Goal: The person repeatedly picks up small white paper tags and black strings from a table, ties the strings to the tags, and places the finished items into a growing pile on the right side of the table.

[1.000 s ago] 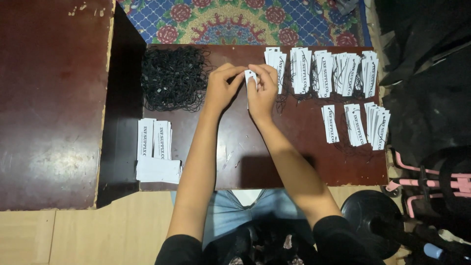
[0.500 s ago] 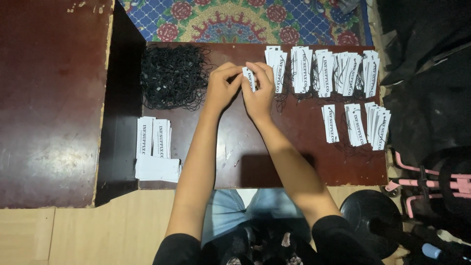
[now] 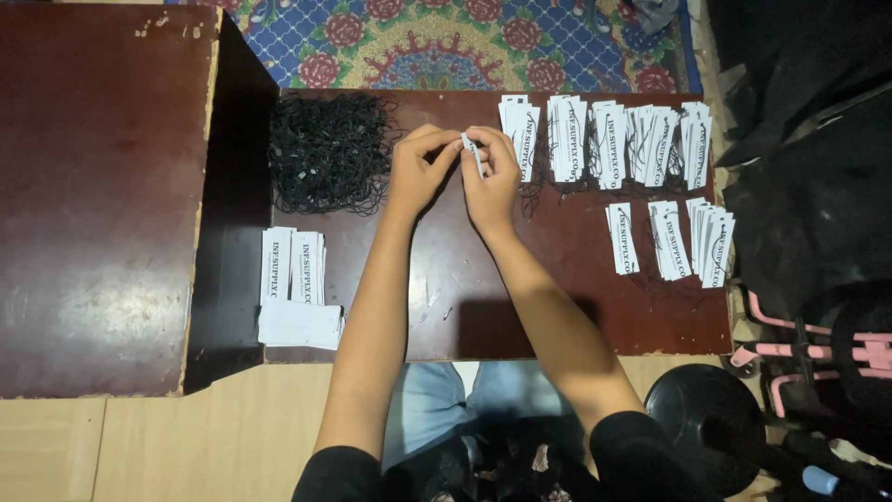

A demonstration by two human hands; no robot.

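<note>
**Both hands pinched one small white paper tag near the far edge of the table**

The small white rectangular paper tag (image 3: 474,153) stood between the two hands, held up just above the low dark reddish-brown wooden table (image 3: 520,307), close to its far edge and about midway along it. The left hand (image 3: 420,167) was curled, its fingertips meeting the tag from the left; the right hand (image 3: 492,177) gripped the tag's other side with thumb and forefinger. The two hands touched each other at the fingertips, so the tag showed only as a thin sliver between them. Whether a cord was already caught in the fingers could not be told.

Just left of the left hand, at the table's far left corner, lay a tangled heap of thin black cords (image 3: 325,153). Just right of the right hand, a row of bundled white printed tags (image 3: 604,139) ran along the far edge toward the far right corner, with black cords trailing from them. A second, shorter row of the same tags (image 3: 674,237) lay near the right edge. Near the left edge, toward the near corner, sat a stack of white tags (image 3: 295,288), well apart from both hands.
</note>
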